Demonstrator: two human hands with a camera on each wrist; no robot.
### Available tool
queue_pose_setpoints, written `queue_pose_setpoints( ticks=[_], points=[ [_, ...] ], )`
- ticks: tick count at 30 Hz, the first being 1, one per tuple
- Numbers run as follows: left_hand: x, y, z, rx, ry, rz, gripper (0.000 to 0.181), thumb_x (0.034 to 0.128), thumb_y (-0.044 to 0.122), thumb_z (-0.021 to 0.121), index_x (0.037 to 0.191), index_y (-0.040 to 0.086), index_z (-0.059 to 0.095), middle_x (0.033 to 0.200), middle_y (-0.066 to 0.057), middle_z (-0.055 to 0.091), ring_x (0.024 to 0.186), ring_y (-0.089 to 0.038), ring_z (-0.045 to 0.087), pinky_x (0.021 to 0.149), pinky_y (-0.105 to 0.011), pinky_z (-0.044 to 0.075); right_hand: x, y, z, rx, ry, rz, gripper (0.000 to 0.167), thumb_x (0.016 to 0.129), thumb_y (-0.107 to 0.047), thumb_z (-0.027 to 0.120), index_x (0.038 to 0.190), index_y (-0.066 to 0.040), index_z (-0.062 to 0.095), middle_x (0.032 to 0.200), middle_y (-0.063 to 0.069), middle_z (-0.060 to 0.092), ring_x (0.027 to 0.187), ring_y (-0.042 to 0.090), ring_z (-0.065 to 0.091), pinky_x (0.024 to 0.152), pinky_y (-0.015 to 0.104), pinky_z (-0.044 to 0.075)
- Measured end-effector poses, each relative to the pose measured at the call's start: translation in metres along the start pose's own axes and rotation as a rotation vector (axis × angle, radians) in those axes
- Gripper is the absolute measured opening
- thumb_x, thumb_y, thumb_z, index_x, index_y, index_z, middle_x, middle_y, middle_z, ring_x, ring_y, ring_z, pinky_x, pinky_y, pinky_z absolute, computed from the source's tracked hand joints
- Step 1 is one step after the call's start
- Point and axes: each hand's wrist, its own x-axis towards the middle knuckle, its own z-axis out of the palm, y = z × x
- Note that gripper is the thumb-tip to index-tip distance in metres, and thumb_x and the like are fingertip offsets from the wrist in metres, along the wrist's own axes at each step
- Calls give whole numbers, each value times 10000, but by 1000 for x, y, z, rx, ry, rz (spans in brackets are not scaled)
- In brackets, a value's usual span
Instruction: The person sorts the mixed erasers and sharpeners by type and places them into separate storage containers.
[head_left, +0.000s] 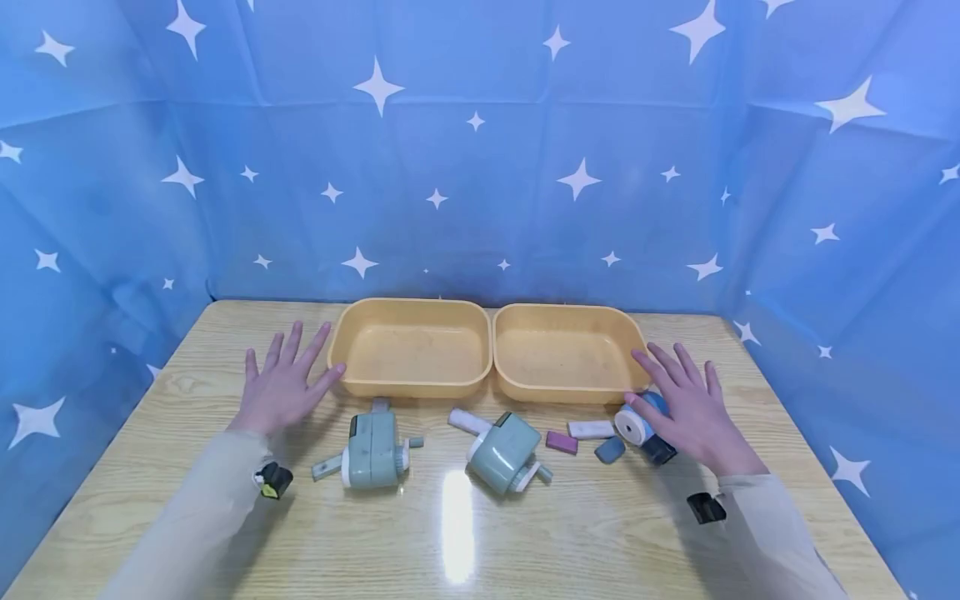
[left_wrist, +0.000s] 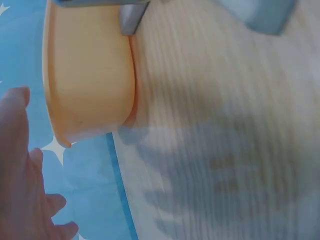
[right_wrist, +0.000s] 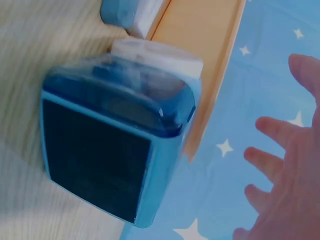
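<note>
My left hand [head_left: 279, 392] is spread over the table by the left yellow tray [head_left: 411, 389], fingers straight and holding nothing. In the left wrist view, its fingers [left_wrist: 15, 130] stand apart from the tray's end. My right hand [head_left: 693, 417], also spread, hovers beside the right yellow tray [head_left: 570, 393]. Partly hidden under it is a blue-and-white pencil sharpener [head_left: 634, 425], whose dark window [right_wrist: 95, 160] fills much of the right wrist view. Two grey-green crank pencil sharpeners, one on the left [head_left: 372, 450] and one mid-table [head_left: 506, 452], lie in front of the trays.
Small eraser-like blocks lie right of centre: a purple one [head_left: 562, 442], a white one [head_left: 591, 429] and a blue one [head_left: 610, 451]. A blue star-patterned cloth [head_left: 480, 225] hangs around the back and sides of the wooden table [head_left: 570, 533].
</note>
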Motion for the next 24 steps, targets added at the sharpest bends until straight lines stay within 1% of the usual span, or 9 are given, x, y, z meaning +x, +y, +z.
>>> queue_pose_setpoints(
  ticks=[3, 7, 10, 13, 15, 18, 22, 24],
  points=[
    [6, 1, -1, -44, -9, 23, 791, 961, 658, 305, 1569, 250, 4, 1590, -205, -34, 1404, -499, -19, 1007, -718, -108, -6, -1, 1, 19, 22, -25, 635, 979, -413, 536, 1493, -91, 348, 1518, 229, 281, 1433, 418, 58, 1069, 657, -62],
    [14, 3, -1, -94, -37, 64, 838, 962, 642, 346, 1566, 200, -32, 1590, -211, 22, 1402, -505, 8, 1004, -734, -77, -15, -1, 2, 55, 58, -47, 589, 981, -356, 549, 1474, -86, 374, 1473, 267, 320, 1389, 477, 149, 1066, 672, -7],
    [21, 4, -2, -99, -40, 88, 879, 952, 643, 378, 1564, 164, -32, 1591, -201, 71, 1407, -494, 26, 1008, -738, -52, -23, 1, 2, 82, 82, -50, 573, 978, -321, 560, 1472, -91, 382, 1447, 279, 341, 1357, 499, 194, 1063, 678, 14],
    [30, 4, -3, -115, -46, 101, 923, 939, 641, 419, 1561, 124, -24, 1588, -207, 90, 1412, -479, 45, 1018, -733, -30, -29, 3, 3, 103, 94, -51, 568, 977, -300, 567, 1476, -102, 381, 1433, 279, 355, 1351, 494, 205, 1075, 660, 6],
    [35, 6, -3, -133, -58, 104, 965, 924, 643, 453, 1556, 88, -20, 1585, -218, 86, 1415, -470, 53, 1028, -724, -20, -33, 3, 4, 108, 100, -50, 568, 974, -291, 574, 1476, -104, 384, 1429, 274, 361, 1351, 487, 211, 1085, 644, 9],
    [39, 12, -4, -149, -85, 96, 1031, 894, 654, 503, 1549, 56, -23, 1563, -276, 94, 1404, -485, 86, 1047, -702, -9, -36, 3, 5, 109, 120, -58, 553, 969, -270, 582, 1462, -93, 405, 1416, 269, 380, 1340, 488, 229, 1090, 634, 44],
    [42, 15, -2, -147, -112, 86, 1099, 855, 663, 562, 1544, 39, -25, 1513, -348, 140, 1380, -504, 143, 1068, -675, 4, -39, 3, 6, 111, 149, -82, 514, 968, -233, 579, 1434, -71, 437, 1385, 277, 410, 1307, 509, 263, 1065, 652, 116],
    [42, 15, -1, -152, -119, 86, 1115, 846, 658, 581, 1543, 37, -29, 1500, -359, 150, 1372, -507, 159, 1073, -668, 7, -41, 4, 7, 114, 159, -95, 502, 969, -215, 574, 1430, -67, 440, 1372, 281, 417, 1290, 517, 279, 1050, 660, 143]
  ],
)
